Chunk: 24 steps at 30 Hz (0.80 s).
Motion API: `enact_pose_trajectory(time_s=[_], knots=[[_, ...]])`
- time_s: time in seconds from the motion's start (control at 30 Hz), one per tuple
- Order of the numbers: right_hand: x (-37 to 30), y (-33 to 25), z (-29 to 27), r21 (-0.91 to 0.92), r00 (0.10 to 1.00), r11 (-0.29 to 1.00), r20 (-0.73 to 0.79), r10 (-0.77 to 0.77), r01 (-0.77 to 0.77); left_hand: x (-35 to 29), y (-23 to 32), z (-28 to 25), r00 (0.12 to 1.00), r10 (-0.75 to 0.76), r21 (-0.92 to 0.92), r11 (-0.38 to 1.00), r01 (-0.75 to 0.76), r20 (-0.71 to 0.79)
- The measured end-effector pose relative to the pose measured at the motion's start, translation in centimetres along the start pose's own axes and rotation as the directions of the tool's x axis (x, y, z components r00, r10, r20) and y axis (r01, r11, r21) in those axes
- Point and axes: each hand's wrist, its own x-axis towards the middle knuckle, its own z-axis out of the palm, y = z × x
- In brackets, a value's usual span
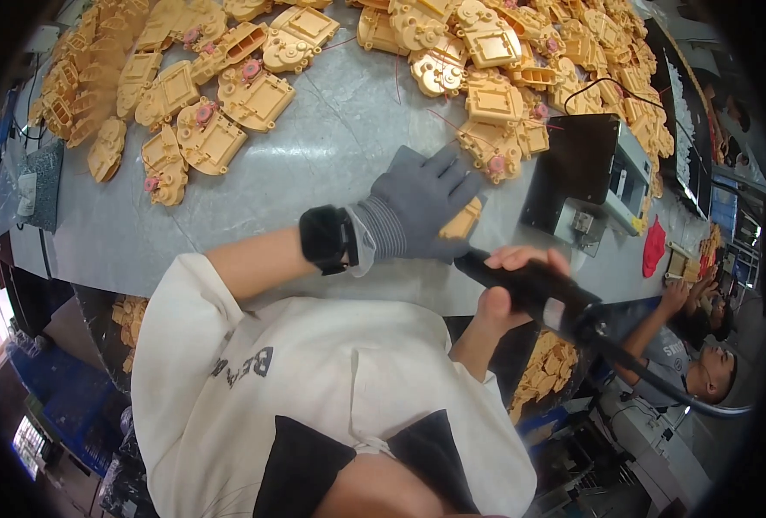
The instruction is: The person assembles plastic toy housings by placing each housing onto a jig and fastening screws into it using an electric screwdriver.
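Observation:
My left hand (422,198), in a grey glove with a black watch on the wrist, lies over a yellow plastic housing (462,221) on the table and holds it down. Most of that housing is hidden under the palm and fingers. My bare right hand (521,281) is wrapped round a black electric screwdriver (542,298), which slants with its front end toward the housing. Its tip is hidden beside the glove. A cable (650,375) runs from the tool's back end to the right. Just beyond my left fingertips lies another yellow housing (491,148) with a pink part.
Heaps of yellow housings (495,39) cover the table's far side, some with pink parts and thin red wires. A dark plate on a metal stand (573,168) is at the right, near a red cloth (655,248). Another person (702,367) sits farther right. Yellow parts (545,371) lie below the table edge.

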Motion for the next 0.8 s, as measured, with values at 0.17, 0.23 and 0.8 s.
enact_pose_trajectory(time_s=[0.17, 0.23, 0.8], knots=[[-2.3, -0.7, 0.8, -0.265, 0.999, 0.964, 0.033, 0.003, 0.005, 0.1, 0.0, 1.1, 0.968, -0.138, 0.012, 0.99, 0.139, 0.209], [-2.3, -0.8, 1.0, -0.296, 0.998, 0.954, -0.051, 0.029, -0.043, -0.8, 0.8, 1.9, 0.974, -0.214, -0.042, 0.975, 0.217, 0.072], [11.1, -4.1, -11.5, -0.295, 0.87, 0.944, -0.415, -0.266, 0.148, -2.8, -0.2, 4.6, 0.95, -0.253, -0.286, 0.938, 0.194, -0.185]])
